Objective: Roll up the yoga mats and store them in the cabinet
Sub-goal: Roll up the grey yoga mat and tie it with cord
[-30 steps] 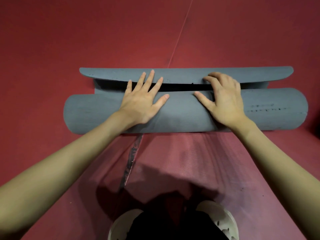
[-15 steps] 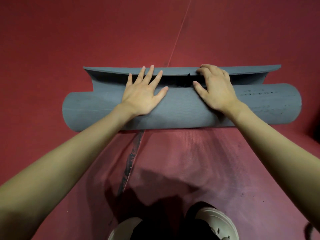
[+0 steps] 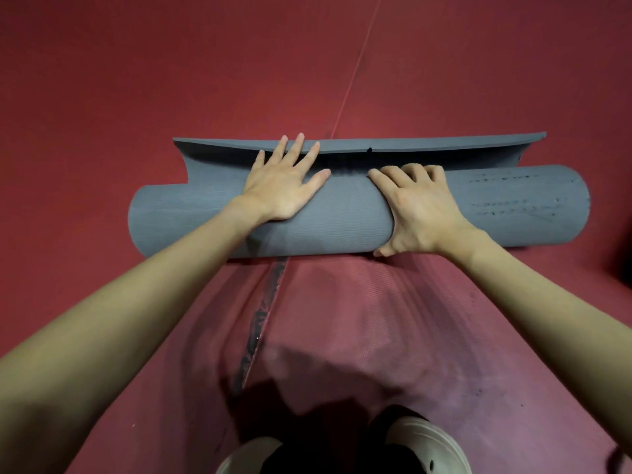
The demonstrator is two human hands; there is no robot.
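A grey yoga mat lies across the red floor as a thick roll. Its last flap curls up along the far side, free of the roll. My left hand lies flat on top of the roll with straight, spread fingers, the fingertips touching the flap's edge. My right hand sits on the roll just right of the middle. Its fingers are curled over the far side of the roll and the thumb points toward my left hand.
Red padded flooring surrounds the mat, with a seam line running away beyond it. A lighter red mat lies spread under me, a dark strip along its left edge. My pale shoes show at the bottom.
The roll has turned away from me and taken up more of the flap. My right hand has come back from the flap's edge onto the roll, fingers curled.
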